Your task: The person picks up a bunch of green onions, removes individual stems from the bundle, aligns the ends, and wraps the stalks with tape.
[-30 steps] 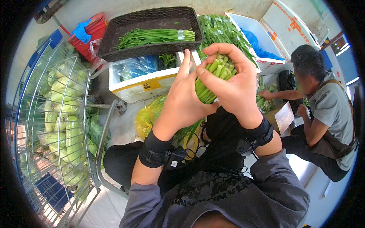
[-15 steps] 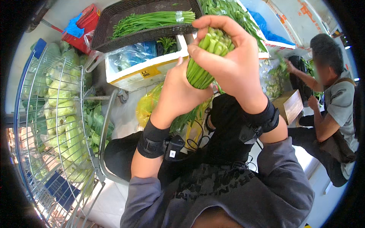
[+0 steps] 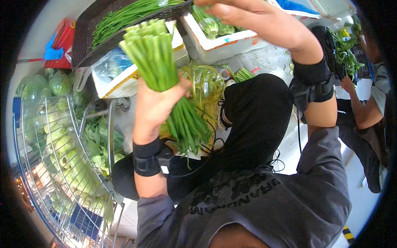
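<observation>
My left hand is wrapped round the middle of a bunch of green stalks. Its pale, cut ends point up and away from me, and the thin green ends hang down over my lap. Apart from the bunch, my right hand reaches across the upper edge of the view. Its fingers are stretched out, partly cut off by the edge, and nothing shows in them. Below that hand stands a white foam box holding leafy greens.
Left stands a wire shopping cart with bagged green vegetables. A dark woven tray of long green stems rests on another foam box. A yellow plastic bag and loose stalks lie ahead. Another person sits at right.
My right hand has left the bunch and moved up and away. My left hand has carried the bunch leftward, and the view has shifted.
</observation>
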The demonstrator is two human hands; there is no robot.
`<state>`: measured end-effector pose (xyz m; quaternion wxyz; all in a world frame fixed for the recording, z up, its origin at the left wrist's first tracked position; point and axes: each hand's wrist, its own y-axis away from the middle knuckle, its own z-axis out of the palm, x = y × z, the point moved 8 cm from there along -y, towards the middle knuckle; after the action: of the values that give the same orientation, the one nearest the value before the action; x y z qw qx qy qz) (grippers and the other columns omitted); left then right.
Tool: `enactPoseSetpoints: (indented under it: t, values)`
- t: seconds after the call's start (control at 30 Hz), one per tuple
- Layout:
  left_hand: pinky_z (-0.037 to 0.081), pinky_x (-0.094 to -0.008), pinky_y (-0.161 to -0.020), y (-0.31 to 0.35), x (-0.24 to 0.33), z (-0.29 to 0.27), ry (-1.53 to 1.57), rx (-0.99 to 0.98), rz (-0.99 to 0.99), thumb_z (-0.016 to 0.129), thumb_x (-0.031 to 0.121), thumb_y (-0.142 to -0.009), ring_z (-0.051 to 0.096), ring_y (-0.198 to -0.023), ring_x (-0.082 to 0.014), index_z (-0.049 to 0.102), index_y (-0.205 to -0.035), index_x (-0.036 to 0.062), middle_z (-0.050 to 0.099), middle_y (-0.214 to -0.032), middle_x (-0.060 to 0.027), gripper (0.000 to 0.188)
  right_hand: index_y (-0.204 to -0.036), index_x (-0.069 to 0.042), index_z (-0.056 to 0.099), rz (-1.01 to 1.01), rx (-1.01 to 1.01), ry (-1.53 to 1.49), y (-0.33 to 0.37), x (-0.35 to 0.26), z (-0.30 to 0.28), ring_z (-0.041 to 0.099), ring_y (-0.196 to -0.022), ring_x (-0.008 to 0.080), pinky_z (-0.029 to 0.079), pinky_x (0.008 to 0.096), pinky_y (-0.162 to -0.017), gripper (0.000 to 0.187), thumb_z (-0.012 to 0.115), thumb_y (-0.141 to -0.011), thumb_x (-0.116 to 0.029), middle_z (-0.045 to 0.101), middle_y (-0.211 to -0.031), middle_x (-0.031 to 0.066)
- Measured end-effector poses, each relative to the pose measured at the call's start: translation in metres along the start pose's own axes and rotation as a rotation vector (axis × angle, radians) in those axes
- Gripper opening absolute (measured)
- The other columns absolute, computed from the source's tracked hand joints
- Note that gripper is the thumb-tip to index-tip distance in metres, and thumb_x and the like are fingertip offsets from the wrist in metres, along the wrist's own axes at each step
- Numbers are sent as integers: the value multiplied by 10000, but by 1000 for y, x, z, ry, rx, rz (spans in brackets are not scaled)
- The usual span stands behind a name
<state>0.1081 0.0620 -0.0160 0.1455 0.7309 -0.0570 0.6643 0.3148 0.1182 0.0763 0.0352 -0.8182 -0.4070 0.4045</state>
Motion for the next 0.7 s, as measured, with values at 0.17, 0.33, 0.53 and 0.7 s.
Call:
enactPoseSetpoints:
  t: [0.17,0.33,0.53,0.7]
  values:
    - [525,-299,-683,-1,-24,-13,99,-11,-157,723,20,-830,655,-735,-170,609,-1029,1,667,-859,-76,230,-1412,-103,562,602,-436,-312,88,127,42,650,-1083,192,529,360,-937,482,517,-1048,-416,684,-1223,84]
    - [506,-310,-698,-17,-54,-12,16,-29,-294,736,56,-836,630,-746,-171,576,-1070,23,624,-870,-57,285,-1193,-53,700,781,-660,-306,183,248,163,715,-878,230,560,362,-803,384,644,-943,-339,750,-1031,120]
    - [533,-300,-671,-31,-85,-21,126,23,-386,751,-16,-818,637,-732,-155,594,-1055,4,640,-863,-61,285,-1009,-60,744,749,-404,111,231,324,268,684,-969,365,546,451,-853,342,721,-794,-326,723,-973,192]
    - [534,-301,-675,-34,-101,-35,196,77,-452,748,-17,-820,635,-763,-154,592,-1082,5,638,-906,-67,305,-975,-112,755,861,-518,536,258,338,303,545,-1136,334,485,437,-882,289,790,-759,-301,600,-1103,128]
